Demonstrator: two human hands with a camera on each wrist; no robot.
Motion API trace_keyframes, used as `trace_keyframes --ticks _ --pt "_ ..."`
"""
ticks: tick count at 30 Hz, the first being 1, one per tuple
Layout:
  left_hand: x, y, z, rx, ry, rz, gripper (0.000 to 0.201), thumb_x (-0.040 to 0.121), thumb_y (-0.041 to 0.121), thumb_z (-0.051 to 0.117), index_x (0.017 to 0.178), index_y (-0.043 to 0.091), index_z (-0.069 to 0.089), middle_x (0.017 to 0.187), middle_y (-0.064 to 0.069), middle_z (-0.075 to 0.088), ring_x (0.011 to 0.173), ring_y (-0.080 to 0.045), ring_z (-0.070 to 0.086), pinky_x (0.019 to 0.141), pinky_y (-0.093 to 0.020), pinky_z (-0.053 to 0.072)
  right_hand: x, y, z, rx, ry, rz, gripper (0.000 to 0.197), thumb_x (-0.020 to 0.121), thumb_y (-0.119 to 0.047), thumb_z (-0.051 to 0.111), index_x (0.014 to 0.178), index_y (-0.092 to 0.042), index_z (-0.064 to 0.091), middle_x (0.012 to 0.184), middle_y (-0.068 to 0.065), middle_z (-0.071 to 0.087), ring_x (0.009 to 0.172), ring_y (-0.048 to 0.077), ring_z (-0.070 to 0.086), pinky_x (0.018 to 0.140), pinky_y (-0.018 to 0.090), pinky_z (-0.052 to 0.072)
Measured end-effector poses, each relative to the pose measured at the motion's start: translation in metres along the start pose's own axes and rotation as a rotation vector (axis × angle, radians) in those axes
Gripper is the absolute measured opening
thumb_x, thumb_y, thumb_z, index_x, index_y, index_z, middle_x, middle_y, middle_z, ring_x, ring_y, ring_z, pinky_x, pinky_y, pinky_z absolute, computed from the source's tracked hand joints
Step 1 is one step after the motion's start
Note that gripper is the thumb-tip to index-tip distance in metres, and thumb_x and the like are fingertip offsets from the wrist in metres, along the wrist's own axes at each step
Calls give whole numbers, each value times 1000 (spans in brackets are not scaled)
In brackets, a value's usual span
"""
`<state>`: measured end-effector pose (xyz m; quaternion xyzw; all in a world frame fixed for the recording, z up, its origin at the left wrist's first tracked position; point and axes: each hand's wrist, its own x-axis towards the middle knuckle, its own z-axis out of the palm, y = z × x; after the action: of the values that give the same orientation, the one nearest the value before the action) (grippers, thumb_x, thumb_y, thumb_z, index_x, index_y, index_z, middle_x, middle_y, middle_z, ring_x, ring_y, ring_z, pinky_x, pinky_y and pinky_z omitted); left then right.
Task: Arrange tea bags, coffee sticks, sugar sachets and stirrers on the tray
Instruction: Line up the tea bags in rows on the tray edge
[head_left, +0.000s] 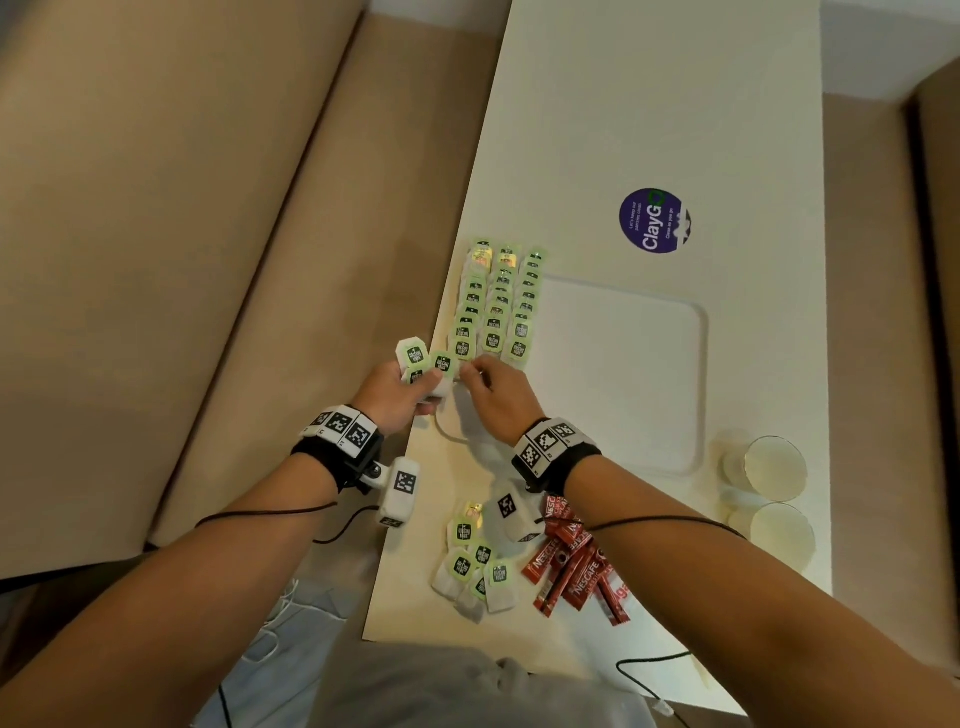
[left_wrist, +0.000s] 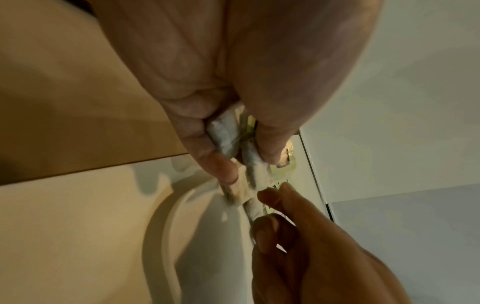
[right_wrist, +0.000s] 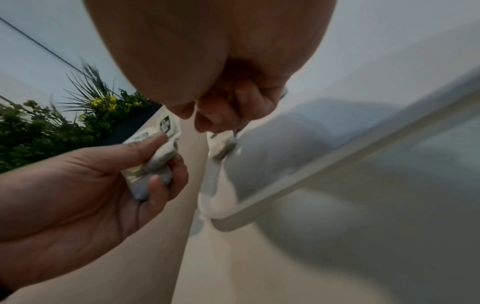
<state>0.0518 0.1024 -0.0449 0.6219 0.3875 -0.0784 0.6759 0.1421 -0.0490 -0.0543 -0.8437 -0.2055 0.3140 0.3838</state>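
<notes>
Green-labelled tea bags (head_left: 496, 306) lie in three rows along the left side of the white tray (head_left: 702, 364). At the table's left edge my left hand (head_left: 421, 387) grips a small bunch of tea bags (head_left: 415, 358), which the right wrist view shows as a bunch (right_wrist: 155, 158) under its thumb. My right hand (head_left: 475, 371) pinches one tea bag (right_wrist: 223, 144) between thumb and fingertip, low over the tray's near left corner and close to the bunch. More loose tea bags (head_left: 475, 566) and red coffee sticks (head_left: 576, 561) lie near the table's front edge. I see no sugar sachets or stirrers.
Two paper cups (head_left: 774, 467) stand right of the tray. A round purple sticker (head_left: 654, 221) lies on the table (head_left: 649, 104) beyond it. The tray's middle and right are bare. Brown flooring runs along the table's left edge.
</notes>
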Motion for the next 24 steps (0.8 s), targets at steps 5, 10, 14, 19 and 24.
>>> trace_keyframes --ticks 5,10,14,19,24 --pt "1 1 6 19 -8 9 8 96 18 66 100 13 70 89 -4 74 78 -16 71 69 -30 57 -14 2 -3 56 -22 -34 27 98 -43 57 87 -20 65 74 -3 65 66 13 58 69 34 50" --pt "2 3 15 64 -16 32 11 95 20 67 104 14 70 93 -6 75 80 -16 71 63 -24 55 -15 9 -10 73 14 -34 24 97 -34 63 81 -16 66 69 0 64 61 12 53 66 33 48" --pt "4 4 17 192 32 65 9 95 22 68 92 14 70 76 -4 69 65 -15 65 62 -30 57 -8 20 -22 -16 108 50 21 98 -36 62 86 -20 70 69 -7 61 63 10 56 63 27 43" --pt "10 4 14 287 67 36 13 94 23 68 86 12 69 67 -6 66 53 -13 60 59 -29 53 0 27 -28 -69 125 133 21 96 -38 62 92 -22 75 90 0 74 86 20 67 79 33 55" --pt "7 10 19 182 26 13 4 93 12 68 90 11 66 78 -11 65 64 -20 63 59 -29 55 5 20 -21 -129 133 166 22 95 -40 61 92 -26 76 92 -1 75 85 20 67 77 35 56"
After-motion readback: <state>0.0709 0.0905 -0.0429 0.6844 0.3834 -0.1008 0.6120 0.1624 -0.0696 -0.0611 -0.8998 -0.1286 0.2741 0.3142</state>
